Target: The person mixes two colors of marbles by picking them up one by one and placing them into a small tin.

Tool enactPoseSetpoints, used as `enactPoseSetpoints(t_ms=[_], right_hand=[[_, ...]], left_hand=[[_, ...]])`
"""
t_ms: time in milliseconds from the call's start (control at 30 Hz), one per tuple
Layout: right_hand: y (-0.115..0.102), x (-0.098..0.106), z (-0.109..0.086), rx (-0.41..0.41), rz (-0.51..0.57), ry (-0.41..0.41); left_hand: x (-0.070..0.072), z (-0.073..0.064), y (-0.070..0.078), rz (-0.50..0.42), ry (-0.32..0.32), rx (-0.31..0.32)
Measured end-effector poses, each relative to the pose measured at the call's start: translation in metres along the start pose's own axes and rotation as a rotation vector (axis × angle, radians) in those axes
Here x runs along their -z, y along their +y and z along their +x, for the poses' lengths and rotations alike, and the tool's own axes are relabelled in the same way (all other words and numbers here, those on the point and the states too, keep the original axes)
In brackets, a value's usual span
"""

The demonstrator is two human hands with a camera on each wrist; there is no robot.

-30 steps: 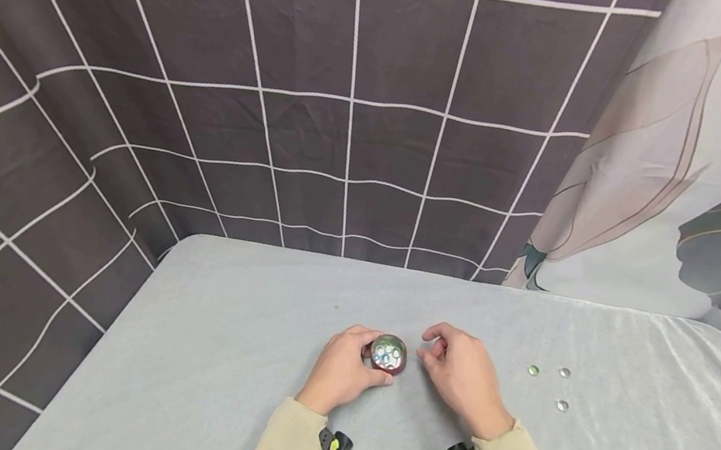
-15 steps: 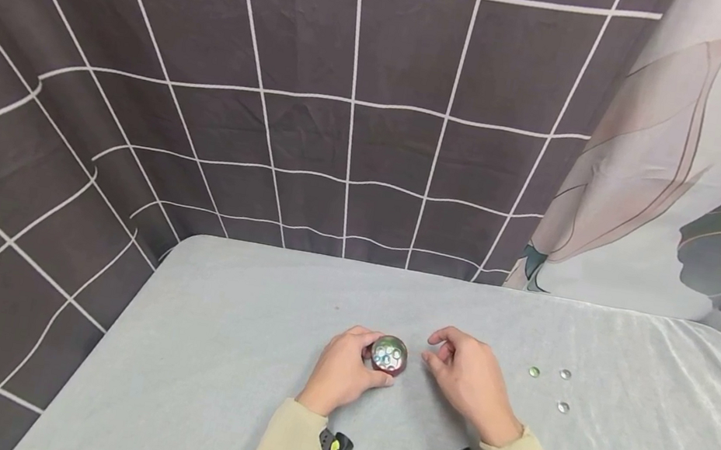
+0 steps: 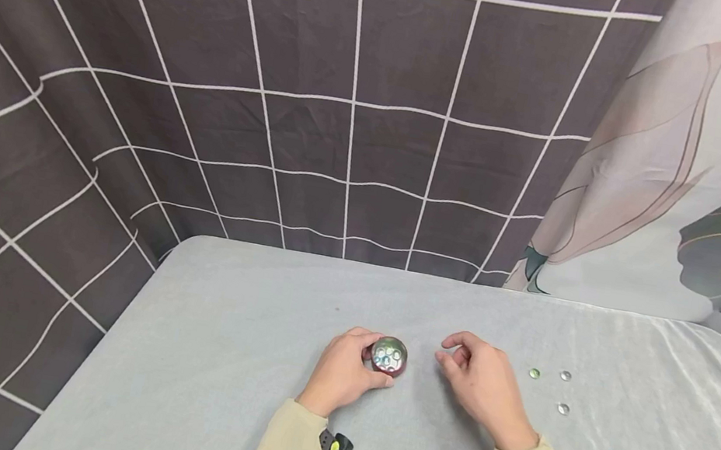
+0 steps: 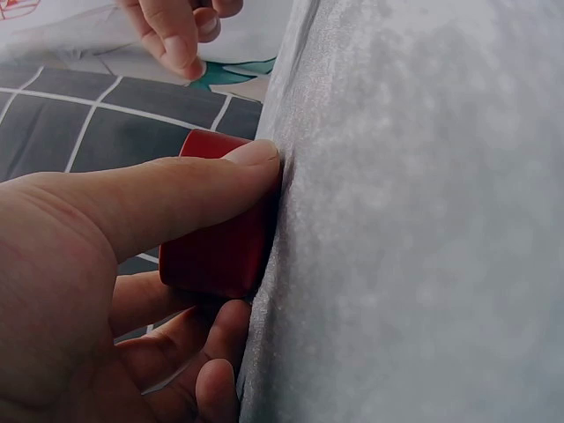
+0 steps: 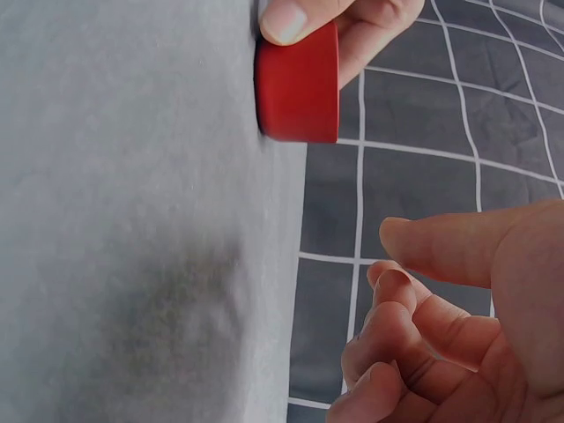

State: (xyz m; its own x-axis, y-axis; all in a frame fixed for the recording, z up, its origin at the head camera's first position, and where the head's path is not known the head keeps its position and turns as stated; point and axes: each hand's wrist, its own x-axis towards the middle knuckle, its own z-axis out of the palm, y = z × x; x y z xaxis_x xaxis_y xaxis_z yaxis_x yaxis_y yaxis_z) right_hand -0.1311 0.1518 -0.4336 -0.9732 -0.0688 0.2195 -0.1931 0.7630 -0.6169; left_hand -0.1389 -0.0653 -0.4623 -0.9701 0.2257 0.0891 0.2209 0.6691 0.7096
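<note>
My left hand grips a small round red cup that stands on the cloth, its thumb at the near side and fingers behind. Seen from above, several glass gems lie inside the cup, clear and bluish. To the right of the cup, my right hand is held over the cloth with loosely bent fingers and nothing between thumb and fingertips. Further right lie a green glass gem and two clear ones, a far clear gem and a near clear gem.
A pale grey-blue velvety cloth covers the table. Behind and to the left hangs a dark curtain with white grid lines. At the back right is a white curtain with a leaf print.
My right hand has moved to the right, away from the cup and nearer the loose gems. The left hand and cup have stayed in place.
</note>
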Motion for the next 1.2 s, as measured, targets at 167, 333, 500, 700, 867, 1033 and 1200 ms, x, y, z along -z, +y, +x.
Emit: enactPoseSetpoints(t_ms=[167,333,500,700,867,1033,1200], right_hand=[[0.002,0.003,-0.002,-0.007,0.006,0.006],[0.004,0.007,-0.005,-0.027,0.028,0.003],[0.008,0.012,-0.007,-0.062,0.054,-0.012],[0.014,0.018,-0.009,-0.086,0.078,-0.027],[0.02,0.024,-0.012,-0.092,0.056,-0.021],[0.027,0.032,-0.016,-0.092,0.032,-0.028],[0.035,0.038,-0.022,-0.099,0.025,-0.033]], left_hand=[[0.0,0.0,0.0,0.003,-0.002,0.004],[-0.001,0.0,0.0,0.006,-0.003,0.009],[-0.001,0.0,0.0,0.017,-0.005,0.006],[0.0,-0.001,0.001,0.013,-0.002,0.005],[0.001,-0.001,0.001,0.015,-0.001,0.002],[0.001,-0.002,0.001,0.016,-0.001,-0.002],[0.0,-0.001,0.0,0.019,0.0,-0.005]])
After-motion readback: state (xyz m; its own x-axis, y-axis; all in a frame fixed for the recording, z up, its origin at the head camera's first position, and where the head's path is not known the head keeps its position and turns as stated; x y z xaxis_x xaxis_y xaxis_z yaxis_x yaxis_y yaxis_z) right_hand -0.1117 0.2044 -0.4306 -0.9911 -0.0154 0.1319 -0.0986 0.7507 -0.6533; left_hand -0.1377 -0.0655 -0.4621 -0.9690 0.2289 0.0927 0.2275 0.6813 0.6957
